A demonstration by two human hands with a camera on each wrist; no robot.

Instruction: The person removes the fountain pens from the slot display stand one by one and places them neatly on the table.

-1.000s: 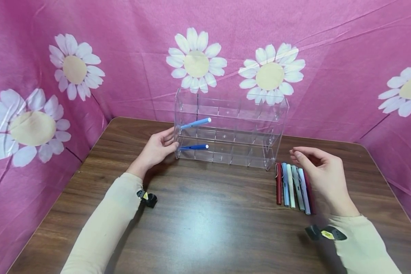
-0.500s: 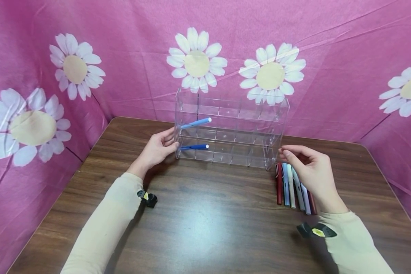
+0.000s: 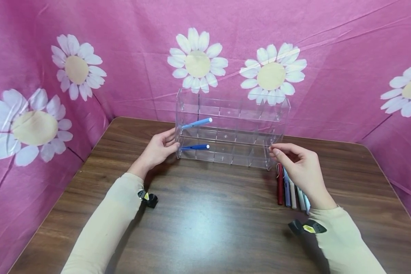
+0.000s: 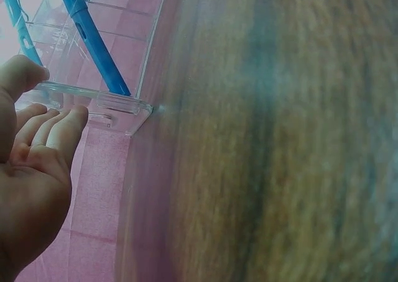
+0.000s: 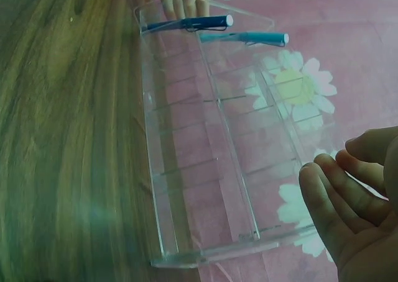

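Rack: the clear acrylic pen rack [image 3: 232, 127] stands upright at the back of the wooden table [image 3: 205, 224], close to the pink daisy cloth [image 3: 328, 57].
Inside: a light blue pen [image 3: 196, 123] sits in an upper left slot, a dark blue pen [image 3: 195, 147] just below it.
My left hand [image 3: 157, 149]: fingers and thumb curl round the rack's left edge.
My right hand [image 3: 299, 163]: relaxed, fingers apart, tips at the rack's right lower corner; whether they touch it I cannot tell.
Loose pens: a row of pens [image 3: 289, 186] lies under my right wrist.
Handling, I judge: light, stiff, slick plastic, brittle at corners.
Hold: both side walls, low, kept level so the pens stay in.
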